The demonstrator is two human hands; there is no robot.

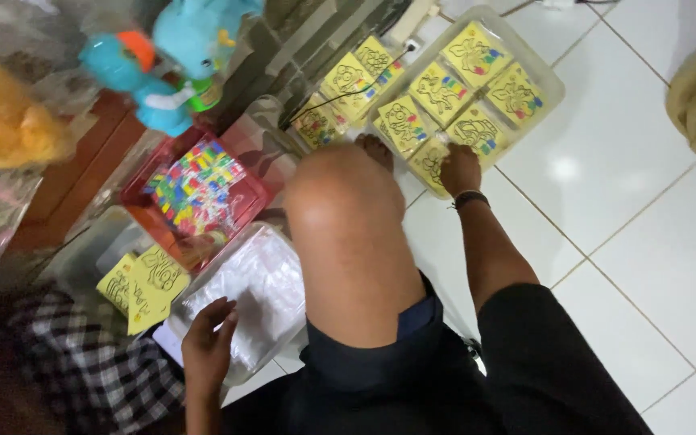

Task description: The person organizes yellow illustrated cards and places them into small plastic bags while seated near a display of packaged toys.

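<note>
Right hand (460, 169) laid flat on yellow picture cards (437, 93) in clear tray (556, 79), left hand (207, 346) open on plastic bags (263, 282), raised knee (344, 201) between them, red tray of coloured packets (199, 189) beside, blue toys (167, 56) behind.

White tiled floor (630, 242). Clear tray (553, 80) of yellow cards at right hand (459, 169); clear box (263, 290) at left hand (207, 346); red box (195, 193) beyond it.

Dark navy shorts (412, 354), bare legs, and 1 dark wristband (470, 198) on the right wrist.
</note>
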